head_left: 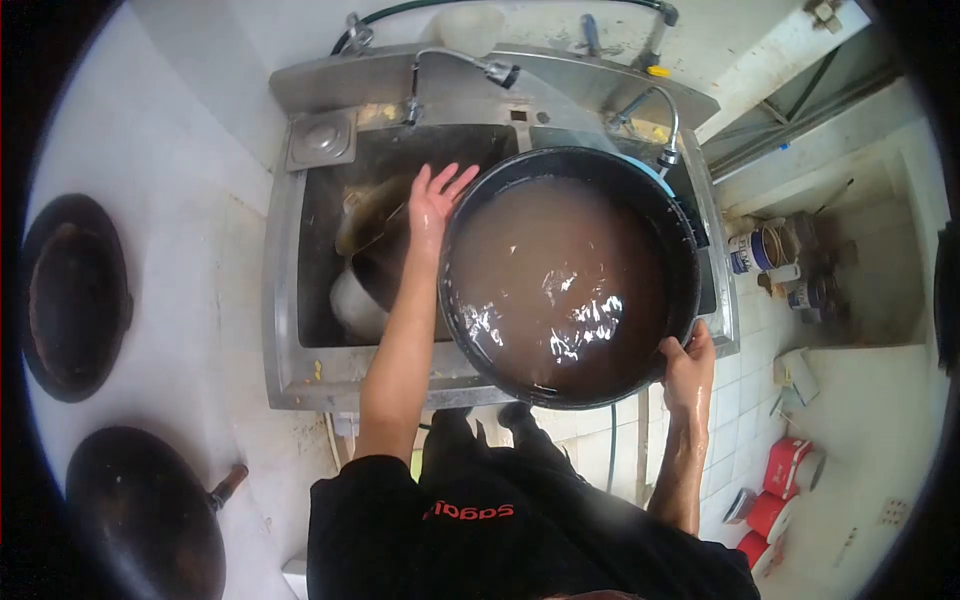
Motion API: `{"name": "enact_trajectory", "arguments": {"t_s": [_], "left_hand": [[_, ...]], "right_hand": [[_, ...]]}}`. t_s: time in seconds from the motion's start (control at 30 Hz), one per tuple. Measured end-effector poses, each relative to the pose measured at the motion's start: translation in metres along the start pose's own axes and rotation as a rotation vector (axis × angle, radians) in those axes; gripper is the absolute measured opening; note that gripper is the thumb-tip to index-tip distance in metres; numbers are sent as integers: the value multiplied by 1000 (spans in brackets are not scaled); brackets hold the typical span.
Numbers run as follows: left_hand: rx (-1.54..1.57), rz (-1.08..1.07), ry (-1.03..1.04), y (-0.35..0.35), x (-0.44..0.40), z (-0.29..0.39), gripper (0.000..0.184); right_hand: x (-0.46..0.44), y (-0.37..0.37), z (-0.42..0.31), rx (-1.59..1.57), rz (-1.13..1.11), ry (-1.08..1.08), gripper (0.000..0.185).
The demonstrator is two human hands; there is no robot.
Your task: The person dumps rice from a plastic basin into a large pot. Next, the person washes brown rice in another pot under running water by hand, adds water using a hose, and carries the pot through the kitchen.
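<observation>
A large round black basin (570,290) full of murky brown water sits over the right side of the steel double sink (285,330). My right hand (688,365) grips its lower right rim, thumb on top. At the basin's upper left edge, my left hand (438,205) has its fingers spread and holds nothing; the wrist is close beside the rim. Water sprays from the left faucet (503,74) toward the area behind the basin. In the left sink bowl lie a dark pan and a pale rounded object (355,305), partly hidden by my left forearm.
A second faucet (668,155) stands behind the basin at right. Two dark pans (75,300) (145,515) are at the left. Paint buckets (755,250) sit in a recess at right, with red containers (785,468) lower down. A square metal drain cover (321,140) lies at the sink's back left corner.
</observation>
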State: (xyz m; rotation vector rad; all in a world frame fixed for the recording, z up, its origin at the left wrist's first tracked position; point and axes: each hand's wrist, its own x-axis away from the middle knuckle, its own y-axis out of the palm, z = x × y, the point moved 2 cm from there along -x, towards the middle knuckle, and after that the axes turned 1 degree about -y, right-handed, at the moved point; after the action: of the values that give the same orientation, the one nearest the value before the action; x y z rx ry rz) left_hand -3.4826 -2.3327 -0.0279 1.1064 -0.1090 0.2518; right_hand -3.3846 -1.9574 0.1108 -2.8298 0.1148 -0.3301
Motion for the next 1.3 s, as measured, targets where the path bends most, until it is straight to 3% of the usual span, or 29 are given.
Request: {"name": "enact_trajectory", "arguments": {"t_s": [0.13,0.3,0.37,0.57,0.77,0.87,1.3], "left_hand": [[18,-8,-24,-13,-8,7,66],[54,-3,-41,-29,-17,13,70],[59,30,-61,-33,-15,18,70],[107,12,-34,-73,-23,20,78],[203,-45,-40,-112,-51,16,67],[186,20,-34,-114,-47,17,67],[112,135,39,-130,-50,16,50]], "right_hand": [[8,15,-13,-8,5,-16,35],[16,34,-25,59,62,-79,16],[23,45,-41,102,52,-14,17],[19,67,-44,225,76,-96,14],[32,92,-60,156,60,-11,15],[22,88,-50,213,61,-112,16],[25,106,-66,262,35,-111,12]]}}
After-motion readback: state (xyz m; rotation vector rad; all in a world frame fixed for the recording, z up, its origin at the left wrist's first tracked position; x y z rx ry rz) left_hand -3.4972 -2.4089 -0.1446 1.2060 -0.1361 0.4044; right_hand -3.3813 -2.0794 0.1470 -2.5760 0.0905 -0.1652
